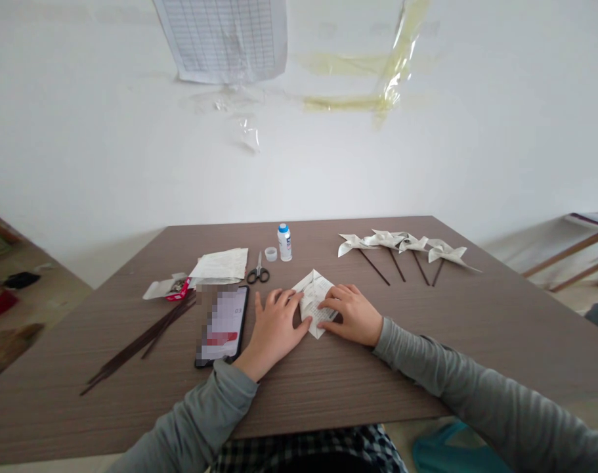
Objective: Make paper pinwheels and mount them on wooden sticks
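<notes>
A printed sheet of paper [314, 294], folded into a diamond with creased flaps, lies flat on the table between my hands. My left hand [277, 323] rests on its left side, fingers spread, with the thumb and index fingertip touching the paper. From the right, my right hand [354, 314] bends its fingers onto the paper, thumb and forefinger holding down a flap. Just left of my left hand lies a phone [224, 325] with its screen lit. Scissors [258, 270] with black handles lie beyond that hand.
A white bottle with a blue cap [284, 243] stands beside a small clear cap [271, 254]. Several paper pinwheels [413, 244] on brown sticks lie at the back right. Left are stacked paper [220, 265], a small red box [178, 289] and brown sticks [131, 348].
</notes>
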`<state>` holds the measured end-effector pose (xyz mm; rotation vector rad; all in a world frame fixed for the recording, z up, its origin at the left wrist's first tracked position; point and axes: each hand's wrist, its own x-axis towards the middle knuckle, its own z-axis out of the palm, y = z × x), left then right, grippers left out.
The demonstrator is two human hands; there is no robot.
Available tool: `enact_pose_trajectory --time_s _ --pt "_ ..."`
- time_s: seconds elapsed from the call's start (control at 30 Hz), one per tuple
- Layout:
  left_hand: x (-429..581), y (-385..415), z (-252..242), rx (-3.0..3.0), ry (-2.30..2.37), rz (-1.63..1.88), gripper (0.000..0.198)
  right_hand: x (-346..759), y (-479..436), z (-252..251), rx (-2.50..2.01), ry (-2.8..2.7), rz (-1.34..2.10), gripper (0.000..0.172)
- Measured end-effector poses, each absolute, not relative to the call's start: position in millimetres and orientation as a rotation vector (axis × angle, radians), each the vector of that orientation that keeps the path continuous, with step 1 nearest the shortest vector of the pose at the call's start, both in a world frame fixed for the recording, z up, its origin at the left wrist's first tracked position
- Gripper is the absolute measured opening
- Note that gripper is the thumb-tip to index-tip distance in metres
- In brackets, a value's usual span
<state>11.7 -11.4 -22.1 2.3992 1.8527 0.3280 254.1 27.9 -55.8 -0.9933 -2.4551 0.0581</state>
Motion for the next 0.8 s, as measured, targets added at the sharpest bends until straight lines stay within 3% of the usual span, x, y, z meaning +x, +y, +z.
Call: enact_pose_trajectory --time_s 0.23,0.5,0.8 --pt "14.2 -10.4 -21.7 2.412 1.827 0.327 0.049 252.6 26.4 -47.4 -1.12 -2.463 0.111 0.037" --pt "16.2 -9.9 -23.9 2.413 1.825 0.331 0.051 252.8 24.6 -46.5 -1.166 -2.417 0.219 0.025" --pt "17.4 -10.4 -22.8 2.401 1.837 0.294 0.053 252.5 24.6 -47.3 -1.204 -2.424 0.267 0.038"
